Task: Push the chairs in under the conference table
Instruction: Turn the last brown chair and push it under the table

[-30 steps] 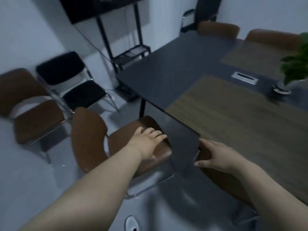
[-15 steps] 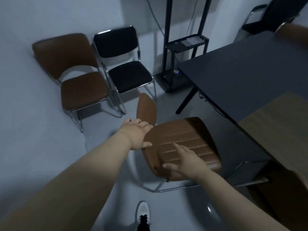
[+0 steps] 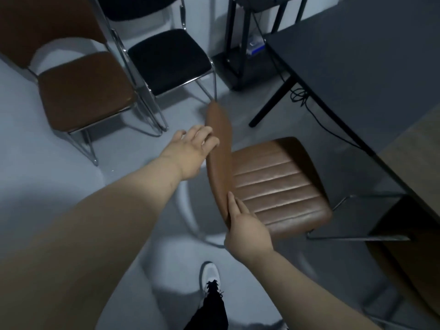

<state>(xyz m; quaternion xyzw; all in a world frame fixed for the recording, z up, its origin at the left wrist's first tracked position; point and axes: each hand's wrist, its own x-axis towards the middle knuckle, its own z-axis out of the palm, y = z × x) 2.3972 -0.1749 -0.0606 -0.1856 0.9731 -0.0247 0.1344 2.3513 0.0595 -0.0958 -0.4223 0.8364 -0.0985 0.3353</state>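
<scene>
Brown padded chair (image 3: 273, 184) is set on the floor just off the corner of the dark conference table (image 3: 357, 67), seat facing it. Its backrest is gripped by the left hand (image 3: 190, 154) near the top and the right hand (image 3: 247, 231) lower down, fingers curled over the edge. A forward push is judged next, sliding the seat under the table edge.

near chair (image 3: 273, 186): brown leather-look seat, ribbed, slight sheen; dark metal frame. second brown chair (image 3: 83, 91): smooth matt padding, glossy chromed tube legs. black chair (image 3: 166, 58): matt cloth seat, chrome frame. table (image 3: 369, 67): matt dark top, wood-grain panel. floor (image 3: 35, 175): smooth grey.
</scene>
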